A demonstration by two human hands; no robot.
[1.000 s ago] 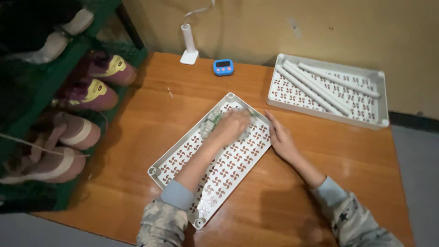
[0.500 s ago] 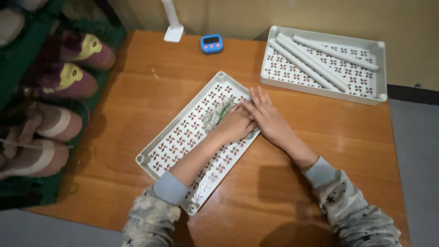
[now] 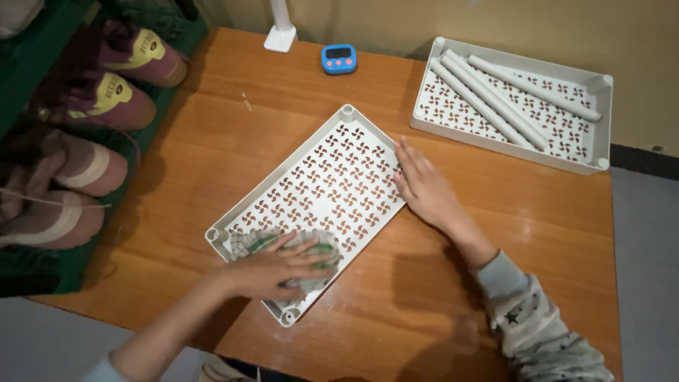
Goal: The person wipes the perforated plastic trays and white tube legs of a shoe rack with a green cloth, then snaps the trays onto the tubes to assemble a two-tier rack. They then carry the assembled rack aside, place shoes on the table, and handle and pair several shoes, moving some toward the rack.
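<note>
Left hand (image 3: 272, 269) presses a green-and-white cloth (image 3: 297, 249) flat, fingers spread, onto the white tray's (image 3: 332, 180) near end, toward the tabletop's (image 3: 212, 141) front edge. Right hand (image 3: 424, 187), fingers extended, steadies the tray's side, gripping nothing.

Orange wooden table (image 3: 212, 141) against yellow wall (image 3: 396, 25); green shoe rack (image 3: 42, 276) left, grey floor (image 3: 647, 247) right, dim light.
</note>
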